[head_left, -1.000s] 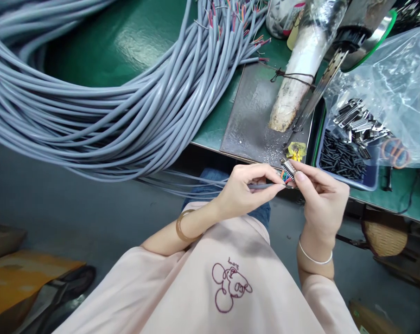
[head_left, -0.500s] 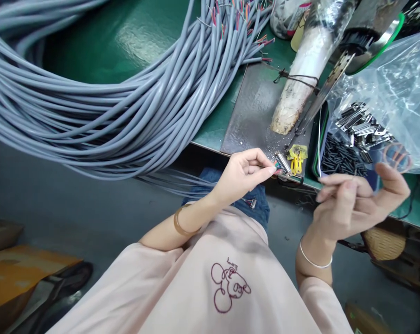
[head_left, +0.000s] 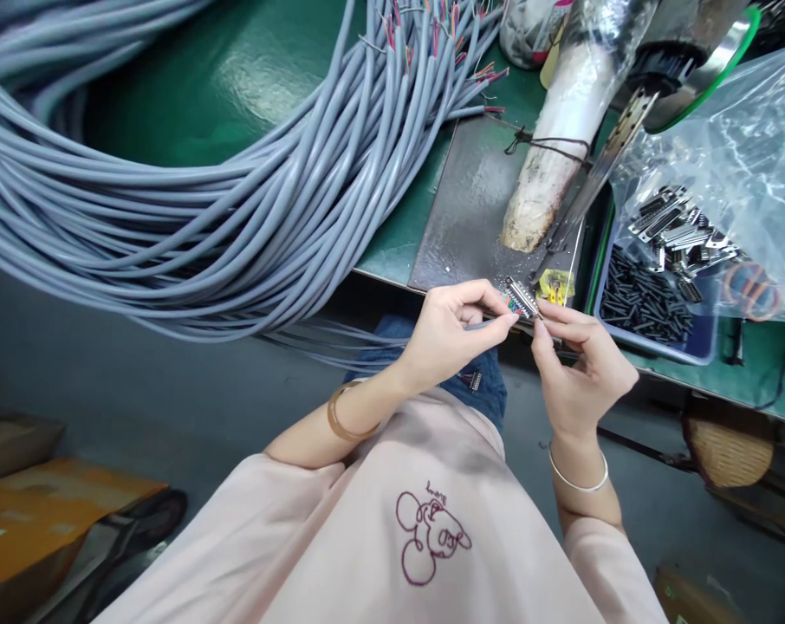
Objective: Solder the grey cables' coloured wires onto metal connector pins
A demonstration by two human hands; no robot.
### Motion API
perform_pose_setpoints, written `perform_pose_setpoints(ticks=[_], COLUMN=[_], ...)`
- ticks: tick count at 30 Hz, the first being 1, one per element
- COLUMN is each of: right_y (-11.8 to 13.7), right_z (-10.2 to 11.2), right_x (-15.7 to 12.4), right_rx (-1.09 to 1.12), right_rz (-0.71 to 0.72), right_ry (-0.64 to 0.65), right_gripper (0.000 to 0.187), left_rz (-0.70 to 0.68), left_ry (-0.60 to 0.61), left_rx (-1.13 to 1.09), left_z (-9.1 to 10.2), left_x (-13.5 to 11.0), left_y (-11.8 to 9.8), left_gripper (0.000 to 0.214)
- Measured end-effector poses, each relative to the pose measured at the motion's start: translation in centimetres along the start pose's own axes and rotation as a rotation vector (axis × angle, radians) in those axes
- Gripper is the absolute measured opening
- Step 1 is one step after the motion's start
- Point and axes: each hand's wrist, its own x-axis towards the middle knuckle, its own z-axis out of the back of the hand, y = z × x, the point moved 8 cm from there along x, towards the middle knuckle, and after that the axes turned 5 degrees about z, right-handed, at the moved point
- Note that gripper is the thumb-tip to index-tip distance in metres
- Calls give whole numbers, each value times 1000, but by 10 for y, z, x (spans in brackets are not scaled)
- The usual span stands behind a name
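Observation:
A metal-shelled multi-pin connector (head_left: pixel 522 296) is at the front edge of the bench, with thin coloured wires (head_left: pixel 515 306) at its near side. My left hand (head_left: pixel 458 328) is closed in a pinch on these wires, close to the connector. From the other side, my right hand (head_left: pixel 584 360) has thumb and fingers closed at the connector's right end. A thin pale strand (head_left: pixel 575 258) runs down to the right fingers; whether they grip it too is unclear. Just behind the right fingertips is a yellow holder (head_left: pixel 557 286), partly hidden.
A large bundle of grey cables (head_left: pixel 288 208) covers the left bench. A soldering iron (head_left: pixel 578 208) and a white wrapped tube (head_left: pixel 548 165) slant over a dark plate (head_left: pixel 461 208). At right, a blue tray (head_left: pixel 701 351) holds black sleeves and metal connectors. Another wired connector (head_left: pixel 475 380) hangs by my lap.
My right hand has moved left from in front of the tray to the connector, its raised fingers now closed there. The pale strand shifted left with it. My left hand stays nearly in place.

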Motion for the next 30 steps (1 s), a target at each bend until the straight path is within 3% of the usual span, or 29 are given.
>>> perform_pose_setpoints(ticks=[4,9,12,16,19,24,30], right_y=[10,-2,-12,-13,-14,-18,-16], right_z=[-2,-1,14,39,33,4,-3], right_x=[5,5,1,-3,-2,-2,2], right_rx=[-78,54,96,138,118,123,157], right_rz=[115,-30,-114,-50,-74,-180,-148], right_ry=[18,10,-122,-339,-269,-37,-44], right_gripper=[21,15,12,17,24,8,12], left_rz=[8,144,180,195,203,189,74], left_ry=[-17,66,76,70,62,70,-20], left_rx=[7,-140,-178,-200,-214,-197,-37], left_z=[2,-1,-1,0,1,0,4], left_x=[6,13,14,16,16,18,18], left_y=[-1,4,5,5,5,4,-3], left_gripper=[15,19,21,29,31,29,20])
